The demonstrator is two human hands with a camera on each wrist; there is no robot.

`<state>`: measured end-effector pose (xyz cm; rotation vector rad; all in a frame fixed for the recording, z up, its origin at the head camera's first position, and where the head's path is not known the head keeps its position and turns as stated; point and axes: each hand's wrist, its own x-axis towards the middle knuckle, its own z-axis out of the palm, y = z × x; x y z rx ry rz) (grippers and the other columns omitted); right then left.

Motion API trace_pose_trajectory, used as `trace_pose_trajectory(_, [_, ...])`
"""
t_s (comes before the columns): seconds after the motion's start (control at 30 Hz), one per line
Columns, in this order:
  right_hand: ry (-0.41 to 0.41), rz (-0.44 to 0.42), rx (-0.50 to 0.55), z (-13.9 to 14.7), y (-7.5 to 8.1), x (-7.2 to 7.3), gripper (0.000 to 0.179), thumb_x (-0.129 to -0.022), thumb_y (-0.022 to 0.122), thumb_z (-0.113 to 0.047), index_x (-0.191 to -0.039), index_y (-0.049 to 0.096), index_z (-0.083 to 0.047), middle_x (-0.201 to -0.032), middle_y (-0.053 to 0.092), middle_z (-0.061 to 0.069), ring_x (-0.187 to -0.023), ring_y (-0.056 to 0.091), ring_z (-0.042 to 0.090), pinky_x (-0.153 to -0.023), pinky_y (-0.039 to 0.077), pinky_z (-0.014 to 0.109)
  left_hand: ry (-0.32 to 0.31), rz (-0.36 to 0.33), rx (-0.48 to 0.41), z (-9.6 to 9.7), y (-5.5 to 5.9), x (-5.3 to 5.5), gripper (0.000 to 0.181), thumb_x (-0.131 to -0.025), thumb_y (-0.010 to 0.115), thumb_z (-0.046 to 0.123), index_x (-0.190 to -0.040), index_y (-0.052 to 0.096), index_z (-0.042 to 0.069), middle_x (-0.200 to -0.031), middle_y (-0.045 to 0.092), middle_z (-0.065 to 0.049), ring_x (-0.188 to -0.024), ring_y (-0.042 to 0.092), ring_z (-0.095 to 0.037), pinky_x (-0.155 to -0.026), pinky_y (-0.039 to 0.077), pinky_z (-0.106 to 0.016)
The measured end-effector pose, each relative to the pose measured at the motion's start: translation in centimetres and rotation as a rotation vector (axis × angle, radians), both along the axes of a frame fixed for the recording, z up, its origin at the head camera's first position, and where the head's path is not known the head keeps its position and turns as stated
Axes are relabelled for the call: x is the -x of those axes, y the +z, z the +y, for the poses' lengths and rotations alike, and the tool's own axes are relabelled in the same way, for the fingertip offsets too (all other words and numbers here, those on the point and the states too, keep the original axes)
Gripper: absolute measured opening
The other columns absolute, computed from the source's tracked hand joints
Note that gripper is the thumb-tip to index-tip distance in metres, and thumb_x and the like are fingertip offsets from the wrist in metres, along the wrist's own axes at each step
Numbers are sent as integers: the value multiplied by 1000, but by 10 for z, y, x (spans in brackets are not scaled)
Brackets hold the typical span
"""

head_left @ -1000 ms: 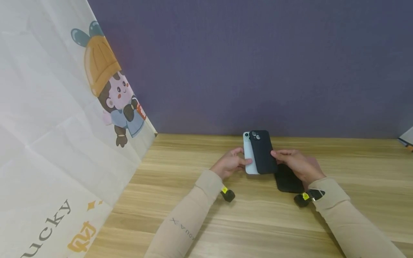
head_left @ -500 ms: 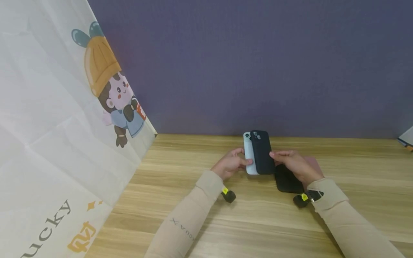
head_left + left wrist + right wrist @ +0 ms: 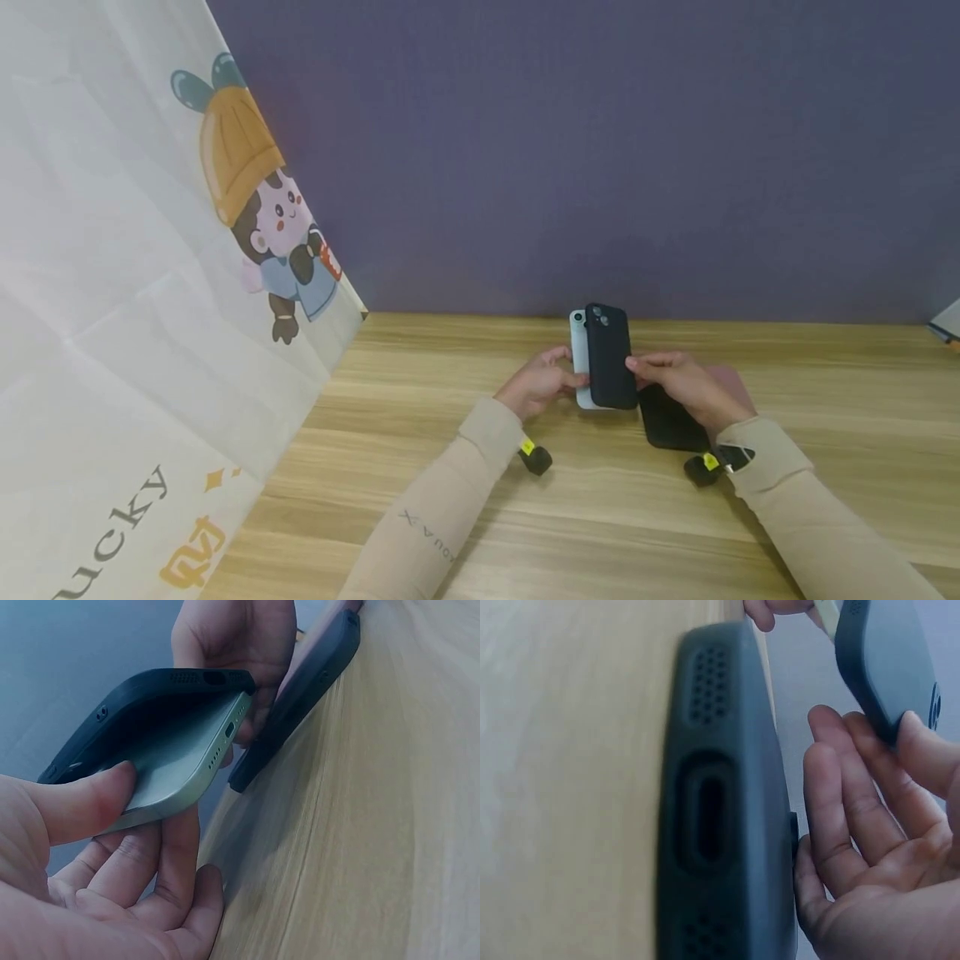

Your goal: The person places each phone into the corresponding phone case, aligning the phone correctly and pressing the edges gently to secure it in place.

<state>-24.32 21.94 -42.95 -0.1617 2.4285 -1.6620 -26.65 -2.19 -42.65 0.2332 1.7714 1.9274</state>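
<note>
My left hand point(image 3: 542, 382) grips a pale phone point(image 3: 580, 354) by its side, thumb on the back and fingers beneath. The thumb and fingers of my right hand point(image 3: 686, 383) pinch the right edge of a black phone case point(image 3: 611, 358). Seen in the head view, the case lies over most of the phone's back, offset to the right. In the left wrist view, the case point(image 3: 142, 686) slants open above the phone point(image 3: 187, 761), close to it at the charging-port end. The phone's camera end is mostly hidden there.
A second black-cased phone or case point(image 3: 670, 421) lies on the wooden table point(image 3: 600, 517) below my right hand, beside a pink flat item point(image 3: 729, 385). A purple-grey panel point(image 3: 585, 150) stands behind. A printed white sheet point(image 3: 135, 333) hangs at left.
The black case has turned slightly more upright, and its lower right corner has shifted left over the phone. Both hands keep their hold.
</note>
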Motion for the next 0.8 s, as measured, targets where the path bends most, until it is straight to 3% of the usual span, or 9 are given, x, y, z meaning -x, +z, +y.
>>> trace_pose_trajectory(0.17, [3, 20, -3, 0, -2, 0, 43, -104, 61, -33, -123, 70, 4, -85, 70, -11, -88, 64, 8, -86, 48, 24, -3, -4, 6, -1, -1, 0, 26, -94, 62, -10, -90, 54, 15, -105, 72, -11, -86, 67, -13, -92, 57, -33])
trace_pose_trajectory(0.37, [11, 34, -13, 1, -3, 1, 43, -105, 60, -29, -127, 67, 7, -88, 69, -13, -88, 64, 7, -88, 47, 23, -3, -6, 10, -1, -2, 1, 24, -94, 63, -9, -92, 57, 14, -112, 73, -14, -89, 68, -14, -95, 58, -36])
trace_pose_trajectory(0.6, [-6, 27, -54, -1, -2, 1, 46, -105, 59, -30, -129, 65, 8, -89, 69, -12, -90, 62, 7, -92, 44, 29, 0, -4, 25, -1, -2, 2, 23, -94, 63, -8, -94, 58, 14, -108, 73, -10, -87, 67, -13, -96, 57, -35])
trace_pose_trajectory(0.8, [-13, 28, -61, -3, -2, 0, 45, -104, 60, -30, -129, 64, 8, -91, 71, -10, -90, 63, 7, -95, 44, 31, 1, 2, 33, 0, -3, 2, 21, -94, 63, -8, -94, 58, 12, -122, 71, -23, -87, 68, -15, -97, 57, -38])
